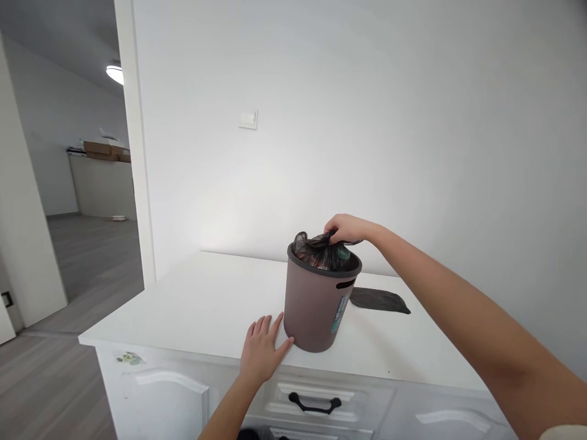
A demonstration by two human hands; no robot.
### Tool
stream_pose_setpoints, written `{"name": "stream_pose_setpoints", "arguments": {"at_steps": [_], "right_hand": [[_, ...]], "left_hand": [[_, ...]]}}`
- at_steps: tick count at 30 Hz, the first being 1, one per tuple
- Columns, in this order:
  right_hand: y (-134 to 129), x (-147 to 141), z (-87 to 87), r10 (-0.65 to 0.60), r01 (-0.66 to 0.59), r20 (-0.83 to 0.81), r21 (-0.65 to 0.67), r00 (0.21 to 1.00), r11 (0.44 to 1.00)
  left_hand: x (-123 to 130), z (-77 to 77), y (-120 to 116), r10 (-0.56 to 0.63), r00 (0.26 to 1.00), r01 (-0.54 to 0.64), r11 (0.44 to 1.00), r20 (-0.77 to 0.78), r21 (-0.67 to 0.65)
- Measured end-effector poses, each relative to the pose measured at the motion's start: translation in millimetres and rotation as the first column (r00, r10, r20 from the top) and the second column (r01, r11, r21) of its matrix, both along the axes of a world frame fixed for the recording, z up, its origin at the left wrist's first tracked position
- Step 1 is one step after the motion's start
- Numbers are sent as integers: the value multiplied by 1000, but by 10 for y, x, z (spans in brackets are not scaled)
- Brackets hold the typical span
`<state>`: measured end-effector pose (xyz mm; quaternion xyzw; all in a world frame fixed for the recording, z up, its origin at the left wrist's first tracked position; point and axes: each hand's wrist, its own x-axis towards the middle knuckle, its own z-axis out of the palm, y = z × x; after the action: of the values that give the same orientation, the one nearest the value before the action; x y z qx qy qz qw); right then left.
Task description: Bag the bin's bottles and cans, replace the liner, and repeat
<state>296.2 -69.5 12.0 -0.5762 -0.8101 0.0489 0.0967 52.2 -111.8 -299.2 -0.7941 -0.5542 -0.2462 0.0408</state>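
A brownish trash can (312,311) with a dark rim and a label on its side stands on the white cabinet top (220,293). Inside it sits a black, see-through garbage bag (316,253) with rubbish showing through. My right hand (346,229) is closed on the gathered top of this bag, above the can's rim. My left hand (263,348) lies on the cabinet's front edge with fingers spread, the thumb and forefinger at the can's lower left side. Behind the can to the right, a flat, dark folded piece (380,299), perhaps plastic, lies on the top.
The cabinet has a drawer with a black handle (315,404) below its front edge. A plain wall with a light switch (248,120) rises behind. To the left, a doorway (132,146) opens onto another room with cardboard boxes (103,150).
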Motion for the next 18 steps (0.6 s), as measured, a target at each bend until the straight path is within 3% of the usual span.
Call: {"name": "stream_pose_setpoints", "arguments": {"at_steps": [3,7,11,15,18], "right_hand": [[-11,17,-3,8,-9,-31,-21,999,1000],[-137,-79,-40,178,-180,-53,-46,983,983],[-270,-151,-37,234,-237,-56,-58,971,970],[-270,-96,-101,276,-311,-267,-101,923,945],[-207,-44,-212,271,-297,-497,30,824,955]], "left_hand": [[3,1,3,-6,1000,6,1000,-7,-15],[1,27,-2,-15,1000,15,1000,-6,-26],[2,18,1,-22,1000,22,1000,3,-9],[9,-14,12,-35,999,34,999,18,8],[9,-23,17,-36,999,36,999,22,-5]]}}
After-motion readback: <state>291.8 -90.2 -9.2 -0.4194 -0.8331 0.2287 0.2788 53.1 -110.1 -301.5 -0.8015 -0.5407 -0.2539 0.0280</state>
